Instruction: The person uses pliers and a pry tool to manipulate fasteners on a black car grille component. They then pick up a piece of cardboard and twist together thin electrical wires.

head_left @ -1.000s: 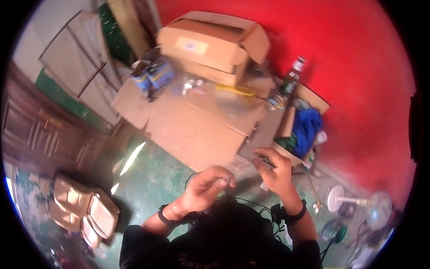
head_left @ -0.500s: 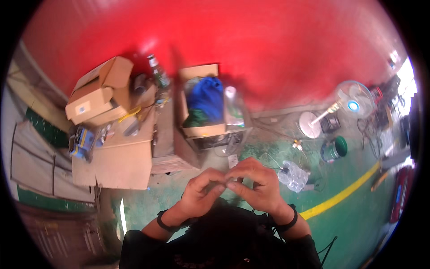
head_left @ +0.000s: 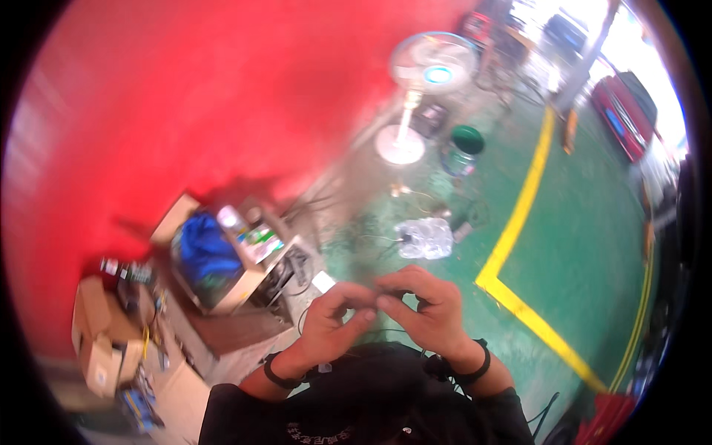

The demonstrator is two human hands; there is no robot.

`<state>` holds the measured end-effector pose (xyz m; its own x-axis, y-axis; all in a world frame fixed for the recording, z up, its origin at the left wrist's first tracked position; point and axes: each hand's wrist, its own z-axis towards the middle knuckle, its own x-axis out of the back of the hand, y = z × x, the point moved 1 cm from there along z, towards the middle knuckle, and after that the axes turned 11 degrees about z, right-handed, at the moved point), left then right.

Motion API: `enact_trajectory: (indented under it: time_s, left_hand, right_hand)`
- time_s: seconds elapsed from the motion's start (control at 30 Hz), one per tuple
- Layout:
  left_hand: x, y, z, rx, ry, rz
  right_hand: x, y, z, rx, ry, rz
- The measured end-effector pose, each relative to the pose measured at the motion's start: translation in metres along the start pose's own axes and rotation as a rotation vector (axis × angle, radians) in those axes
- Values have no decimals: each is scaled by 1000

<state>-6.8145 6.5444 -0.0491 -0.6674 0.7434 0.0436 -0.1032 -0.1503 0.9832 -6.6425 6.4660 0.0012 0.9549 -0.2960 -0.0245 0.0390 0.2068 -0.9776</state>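
My left hand [head_left: 334, 319] and my right hand [head_left: 428, 308] are raised in front of my body, their fingertips almost meeting. On the right, thumb and forefinger are bent into a pinch. The left fingers curl toward them, with the thumb just below. Something small and dark may sit between the fingertips; it is too small and blurred to name. Each wrist wears a dark band. Both hands hover above the green floor [head_left: 512, 326], touching no furniture.
A white pedestal fan [head_left: 400, 144], a green bucket [head_left: 461, 152] and clear plastic bottles [head_left: 424, 239] stand or lie ahead. To the left are a carton with blue cloth [head_left: 210, 246], a cardboard box [head_left: 104, 345] and a red wall [head_left: 222, 96]. A yellow line [head_left: 523, 196] crosses the floor.
My view has swung to the right, so the cartons shift to the lower left and the fan nears the middle. My left thumb has dropped slightly away from the forefinger; both hands stay together.
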Motion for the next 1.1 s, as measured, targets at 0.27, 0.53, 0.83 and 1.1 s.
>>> enact_trajectory:
  time_s: [0.27,0.53,0.83,1.1]
  left_hand:
    - [-101,-33,124,101,-432,-104]
    - [-238,-69,160,126,-862,169]
    - [-413,-83,187,-188,-700,267]
    - [-519,-76,265,-42,-676,308]
  right_hand:
    - [122,13,-20,3,403,74]
    - [250,40,-117,-273,803,278]
    - [404,40,-210,-440,854,216]
    - [522,43,-196,-318,993,320]
